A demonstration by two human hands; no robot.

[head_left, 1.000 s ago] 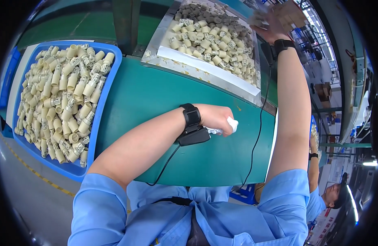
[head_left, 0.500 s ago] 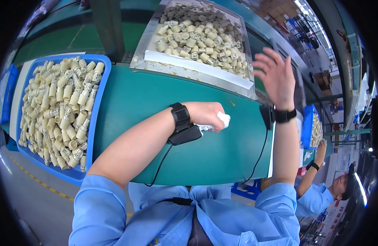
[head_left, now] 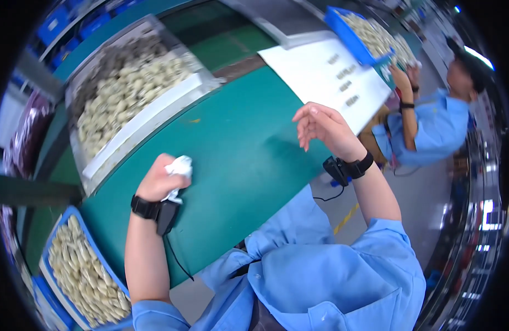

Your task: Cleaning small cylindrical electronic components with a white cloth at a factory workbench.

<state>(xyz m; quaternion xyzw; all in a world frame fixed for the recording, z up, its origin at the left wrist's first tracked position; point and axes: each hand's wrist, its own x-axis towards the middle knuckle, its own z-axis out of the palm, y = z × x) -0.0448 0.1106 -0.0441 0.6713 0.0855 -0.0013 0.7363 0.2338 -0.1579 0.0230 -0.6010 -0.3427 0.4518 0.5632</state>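
My left hand (head_left: 157, 181) is closed around a crumpled white cloth (head_left: 181, 165), part of which sticks out past the thumb and below the fist. It is over the left part of the green tabletop (head_left: 238, 165). My right hand (head_left: 327, 131) hovers over the right end of the tabletop, close to a white sheet (head_left: 298, 69). Its fingers are loosely bent and apart, and nothing shows in them. Each wrist wears a black strap with a small black device and a cable.
Beyond the left hand, a metal tray (head_left: 138, 146) holds a heap of cream cylindrical parts. More parts fill a blue bin (head_left: 108, 270) at lower left. Small groups of parts lie on the white sheet, beside another blue bin (head_left: 348, 38). A co-worker (head_left: 439, 121) in blue works at far right.
The view has swung to the right, bringing the white sheet and the co-worker further in. My right hand has come away from the tray toward the sheet. The left still grips the cloth.
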